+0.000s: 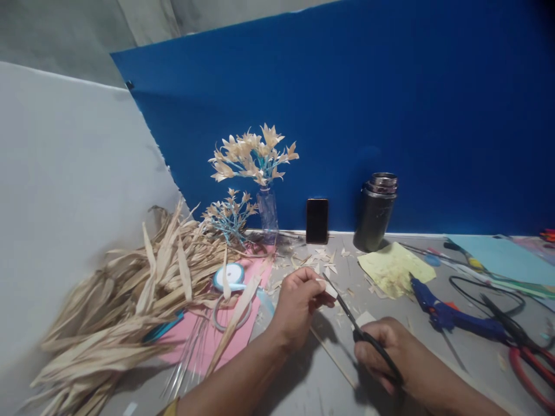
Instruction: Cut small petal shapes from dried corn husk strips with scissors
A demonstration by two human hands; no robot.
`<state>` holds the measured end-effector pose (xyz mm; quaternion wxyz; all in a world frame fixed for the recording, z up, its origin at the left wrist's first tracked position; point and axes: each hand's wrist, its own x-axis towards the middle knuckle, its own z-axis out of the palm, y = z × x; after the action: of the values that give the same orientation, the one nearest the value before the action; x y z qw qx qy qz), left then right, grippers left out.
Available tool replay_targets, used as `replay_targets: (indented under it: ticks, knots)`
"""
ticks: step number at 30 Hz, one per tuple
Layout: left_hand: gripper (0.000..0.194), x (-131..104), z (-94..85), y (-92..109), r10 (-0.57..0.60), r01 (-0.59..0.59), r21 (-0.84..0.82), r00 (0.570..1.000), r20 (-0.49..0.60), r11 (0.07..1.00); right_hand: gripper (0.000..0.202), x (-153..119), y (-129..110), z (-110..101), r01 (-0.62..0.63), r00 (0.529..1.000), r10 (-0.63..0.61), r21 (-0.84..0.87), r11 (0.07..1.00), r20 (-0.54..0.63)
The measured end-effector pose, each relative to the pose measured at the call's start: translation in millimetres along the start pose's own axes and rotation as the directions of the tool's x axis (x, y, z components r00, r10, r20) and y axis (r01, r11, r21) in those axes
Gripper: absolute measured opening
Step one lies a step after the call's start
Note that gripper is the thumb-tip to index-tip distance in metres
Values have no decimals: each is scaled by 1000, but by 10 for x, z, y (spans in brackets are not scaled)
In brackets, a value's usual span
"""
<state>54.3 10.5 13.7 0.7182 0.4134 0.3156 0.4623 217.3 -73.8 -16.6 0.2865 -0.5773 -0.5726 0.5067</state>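
Observation:
My left hand (pixel 297 306) pinches a small pale piece of dried corn husk (pixel 331 289) between thumb and fingers, above the middle of the table. In my right hand (pixel 388 352) is a pair of black-handled scissors (pixel 348 315), fingers wrapped round the handles. The blades point up and left and lie against or just beside the husk piece; whether they are cutting into it I cannot tell. Small husk scraps (pixel 323 257) are scattered behind my hands. Below them, a thin pale strip (pixel 333 358) lies on the table.
On the left are piled dried husks (pixel 143 277), pink paper (pixel 255 271), a ribbon roll (pixel 229 277) and wires (pixel 191 352). Husk flowers (pixel 260 153) stand in a bottle (pixel 267 211) behind, near a phone (pixel 317 221) and flask (pixel 376 214). A blue glue gun (pixel 451 318) and red-handled scissors (pixel 531 370) lie right.

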Motion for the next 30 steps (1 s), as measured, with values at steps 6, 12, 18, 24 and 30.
replay_targets:
  ticks: [6, 12, 18, 24, 30]
  knots:
    - [22, -38, 30, -45, -85, 85, -73, 996, 8, 994, 39, 43, -49, -10, 27, 979, 1, 129, 991, -205]
    - [24, -129, 99, -219, -178, 184, -89, 982, 69, 979, 31, 21, -226, -66, 133, 871, -6, 222, 966, -492]
    - [14, -158, 102, -293, -265, 252, 112, 956, 124, 961, 26, -28, -277, -138, 128, 843, 2, 204, 971, -538]
    - [13, -128, 99, -232, -190, 172, 200, 979, 73, 965, 33, -32, -233, -143, 140, 829, -3, 202, 969, -559]
    - [26, -67, 82, -243, -129, 124, -102, 991, -43, 987, 60, 17, -100, 50, 112, 976, -78, 161, 981, -202]
